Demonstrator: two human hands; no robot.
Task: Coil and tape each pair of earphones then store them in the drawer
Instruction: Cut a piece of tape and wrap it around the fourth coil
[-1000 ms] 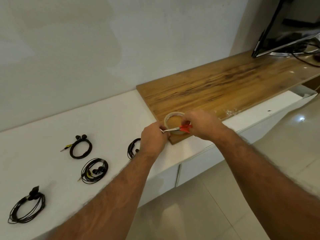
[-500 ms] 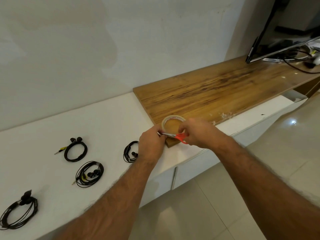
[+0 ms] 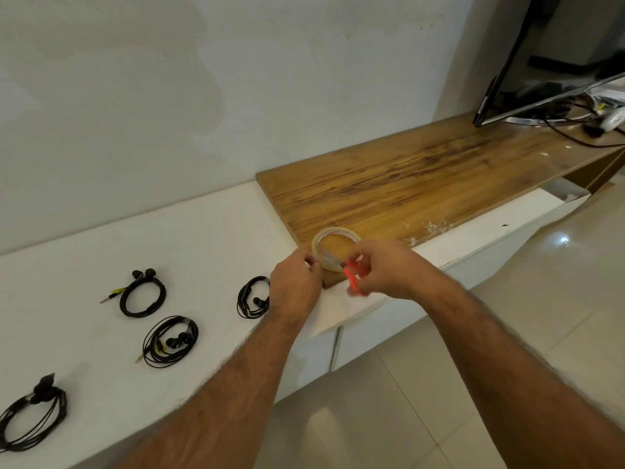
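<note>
Several black coiled earphones lie on the white counter point(image 3: 203, 252): one far left point(image 3: 32, 416), one at the back point(image 3: 142, 296), one in front of it point(image 3: 170, 341), and one point(image 3: 252, 297) partly hidden by my left hand. A clear tape roll point(image 3: 333, 247) lies flat on the corner of the wooden top point(image 3: 422, 184). My left hand point(image 3: 296, 287) pinches a strip of tape at the roll's left side. My right hand point(image 3: 382, 269) grips red-handled scissors point(image 3: 351, 277), blurred, just in front of the roll.
A drawer front with a metal handle point(image 3: 336, 346) sits below the counter edge. A television point(image 3: 548, 59) with cables point(image 3: 575, 130) stands at the far right of the wooden top. Scraps of clear tape point(image 3: 433, 228) lie on the wood's front edge. Tiled floor lies below.
The scissors have swung from lying level across the tape to pointing down and away, their blades off the strip. My left hand still pinches the tape end. The view shifted slightly.
</note>
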